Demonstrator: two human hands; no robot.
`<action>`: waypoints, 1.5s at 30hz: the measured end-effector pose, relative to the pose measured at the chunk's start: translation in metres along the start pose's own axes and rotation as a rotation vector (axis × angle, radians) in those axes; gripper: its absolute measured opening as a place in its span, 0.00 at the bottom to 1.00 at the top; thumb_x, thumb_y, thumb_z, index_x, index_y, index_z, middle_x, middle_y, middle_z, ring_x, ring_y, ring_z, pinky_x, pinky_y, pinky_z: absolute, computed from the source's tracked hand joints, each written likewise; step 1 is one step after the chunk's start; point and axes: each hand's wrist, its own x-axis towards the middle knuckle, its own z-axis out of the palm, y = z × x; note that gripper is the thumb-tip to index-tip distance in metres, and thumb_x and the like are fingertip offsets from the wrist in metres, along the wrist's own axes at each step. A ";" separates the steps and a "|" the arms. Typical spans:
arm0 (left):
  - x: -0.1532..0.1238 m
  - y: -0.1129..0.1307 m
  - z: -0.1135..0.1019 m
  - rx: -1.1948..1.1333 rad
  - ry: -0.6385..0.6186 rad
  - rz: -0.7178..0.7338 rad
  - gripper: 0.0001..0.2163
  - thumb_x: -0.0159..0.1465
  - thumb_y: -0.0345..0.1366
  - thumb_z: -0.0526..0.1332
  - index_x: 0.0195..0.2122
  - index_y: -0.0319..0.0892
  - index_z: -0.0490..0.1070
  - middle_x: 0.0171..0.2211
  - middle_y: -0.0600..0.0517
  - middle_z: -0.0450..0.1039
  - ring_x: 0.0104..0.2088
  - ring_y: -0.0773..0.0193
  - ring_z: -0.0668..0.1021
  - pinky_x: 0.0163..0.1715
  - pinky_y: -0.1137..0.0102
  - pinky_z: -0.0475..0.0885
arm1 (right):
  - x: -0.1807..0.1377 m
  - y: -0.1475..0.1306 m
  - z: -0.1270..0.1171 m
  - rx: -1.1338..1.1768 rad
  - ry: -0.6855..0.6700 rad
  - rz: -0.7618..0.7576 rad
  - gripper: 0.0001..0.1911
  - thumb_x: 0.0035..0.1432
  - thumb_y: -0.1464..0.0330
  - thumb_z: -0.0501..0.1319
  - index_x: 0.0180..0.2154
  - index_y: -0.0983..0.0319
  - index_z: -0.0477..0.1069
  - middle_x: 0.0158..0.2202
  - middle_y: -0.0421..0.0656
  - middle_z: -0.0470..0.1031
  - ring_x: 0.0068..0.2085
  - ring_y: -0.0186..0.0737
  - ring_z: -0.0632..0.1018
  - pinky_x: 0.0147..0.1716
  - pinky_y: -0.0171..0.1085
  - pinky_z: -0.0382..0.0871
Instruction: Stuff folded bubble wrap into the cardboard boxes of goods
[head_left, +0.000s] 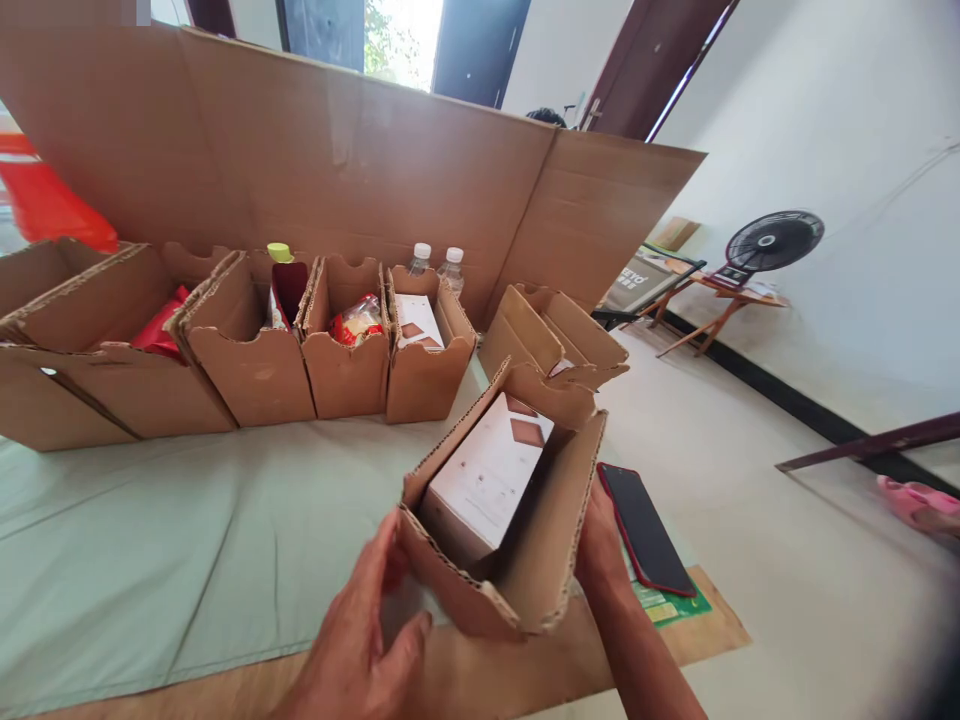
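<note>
A small open cardboard box (540, 550) sits near the table's front edge with a white carton (487, 475) lying inside it. My left hand (367, 630) presses against the box's left front corner, fingers curled on the cardboard. Against the box's right wall rests my right hand (600, 550), its fingers largely hidden behind the cardboard. A dark phone in a red case (645, 530) lies just right of that hand.
A row of open cardboard boxes (345, 360) stands behind, holding red packets, a snack bag, a bottle with a yellow cap (280, 253), a white carton and two water bottles (435, 265). Another empty box (555, 335) sits right. A tall cardboard wall (337, 150) backs the table. A fan (772, 240) stands far right.
</note>
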 end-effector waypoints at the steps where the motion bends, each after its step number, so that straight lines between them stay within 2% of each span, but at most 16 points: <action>1: 0.008 0.007 -0.013 0.021 0.027 -0.009 0.34 0.65 0.42 0.59 0.71 0.42 0.52 0.60 0.37 0.70 0.52 0.48 0.78 0.52 0.55 0.75 | -0.008 0.001 0.002 0.034 -0.022 0.018 0.25 0.65 0.48 0.58 0.48 0.60 0.77 0.48 0.47 0.79 0.47 0.49 0.79 0.38 0.41 0.78; 4: 0.039 0.028 -0.060 0.091 0.084 -0.038 0.34 0.60 0.43 0.64 0.67 0.40 0.60 0.48 0.42 0.78 0.43 0.51 0.81 0.47 0.57 0.77 | -0.028 0.004 0.013 0.120 -0.107 0.063 0.25 0.63 0.50 0.61 0.54 0.58 0.73 0.54 0.48 0.76 0.52 0.49 0.76 0.40 0.41 0.78; 6: 0.059 0.036 -0.089 0.090 0.151 -0.056 0.31 0.58 0.44 0.64 0.62 0.40 0.66 0.46 0.44 0.79 0.42 0.52 0.81 0.45 0.59 0.78 | -0.036 0.006 0.023 0.109 -0.183 0.079 0.25 0.61 0.51 0.64 0.54 0.58 0.72 0.53 0.49 0.76 0.52 0.50 0.76 0.41 0.42 0.78; 8: 0.073 0.038 -0.109 0.070 0.230 -0.067 0.25 0.58 0.44 0.63 0.56 0.40 0.72 0.46 0.45 0.80 0.43 0.52 0.80 0.45 0.61 0.78 | -0.036 0.008 0.033 0.064 -0.245 0.066 0.26 0.58 0.52 0.66 0.53 0.58 0.72 0.51 0.50 0.77 0.51 0.50 0.77 0.44 0.43 0.78; 10: 0.080 0.033 -0.117 0.040 0.291 -0.058 0.21 0.60 0.44 0.61 0.52 0.40 0.76 0.45 0.46 0.81 0.45 0.53 0.80 0.46 0.62 0.77 | -0.029 0.009 0.041 0.005 -0.280 0.020 0.28 0.55 0.52 0.67 0.53 0.58 0.71 0.51 0.50 0.77 0.49 0.49 0.78 0.46 0.44 0.77; 13: 0.080 0.017 -0.112 -0.003 0.319 -0.056 0.20 0.60 0.42 0.60 0.50 0.39 0.77 0.46 0.45 0.81 0.47 0.52 0.80 0.49 0.62 0.77 | -0.010 0.014 0.047 -0.083 -0.361 -0.006 0.30 0.52 0.52 0.68 0.53 0.59 0.71 0.49 0.50 0.79 0.45 0.50 0.79 0.45 0.45 0.76; 17: 0.075 -0.003 -0.099 -0.039 0.301 -0.129 0.23 0.55 0.40 0.62 0.51 0.38 0.77 0.47 0.42 0.80 0.49 0.47 0.81 0.50 0.58 0.78 | 0.014 0.026 0.049 -0.149 -0.494 0.013 0.26 0.51 0.51 0.69 0.45 0.62 0.75 0.45 0.52 0.82 0.45 0.54 0.81 0.45 0.46 0.77; 20: 0.072 -0.011 -0.095 -0.114 0.251 -0.109 0.29 0.54 0.38 0.62 0.59 0.40 0.72 0.54 0.41 0.77 0.56 0.44 0.78 0.56 0.54 0.74 | 0.020 0.037 0.054 -0.175 -0.439 -0.015 0.23 0.52 0.50 0.69 0.40 0.61 0.76 0.41 0.51 0.83 0.42 0.53 0.82 0.40 0.44 0.78; 24: 0.070 -0.020 -0.094 -0.222 0.190 -0.050 0.36 0.56 0.41 0.65 0.67 0.43 0.64 0.65 0.42 0.68 0.67 0.38 0.66 0.65 0.49 0.64 | 0.013 0.046 0.062 -0.232 -0.278 -0.118 0.21 0.53 0.49 0.67 0.37 0.61 0.76 0.36 0.49 0.84 0.36 0.50 0.83 0.34 0.40 0.78; 29: 0.074 -0.025 -0.097 -0.310 0.090 -0.050 0.39 0.60 0.45 0.65 0.71 0.44 0.56 0.71 0.43 0.58 0.71 0.38 0.59 0.69 0.45 0.54 | 0.008 0.048 0.064 -0.321 -0.235 -0.186 0.20 0.55 0.50 0.65 0.37 0.60 0.77 0.33 0.47 0.83 0.34 0.47 0.83 0.32 0.38 0.78; 33: 0.077 -0.022 -0.099 -0.321 0.074 -0.045 0.37 0.61 0.45 0.65 0.71 0.44 0.57 0.71 0.43 0.58 0.70 0.39 0.60 0.69 0.47 0.54 | 0.009 0.049 0.061 -0.318 -0.244 -0.193 0.20 0.56 0.51 0.66 0.39 0.60 0.77 0.34 0.47 0.84 0.34 0.48 0.83 0.34 0.38 0.79; 39: 0.077 -0.013 -0.104 -0.298 0.052 -0.003 0.34 0.62 0.48 0.65 0.69 0.45 0.60 0.68 0.44 0.62 0.67 0.40 0.65 0.66 0.50 0.61 | 0.004 0.053 0.059 -0.306 -0.259 -0.121 0.19 0.54 0.51 0.67 0.40 0.59 0.77 0.37 0.47 0.84 0.37 0.49 0.84 0.36 0.37 0.80; 45: 0.077 -0.009 -0.106 -0.275 0.102 -0.031 0.35 0.62 0.48 0.64 0.68 0.41 0.60 0.65 0.40 0.66 0.63 0.42 0.70 0.64 0.52 0.63 | 0.002 0.055 0.056 -0.191 -0.254 -0.056 0.19 0.52 0.51 0.69 0.39 0.58 0.79 0.37 0.47 0.85 0.38 0.52 0.84 0.36 0.38 0.81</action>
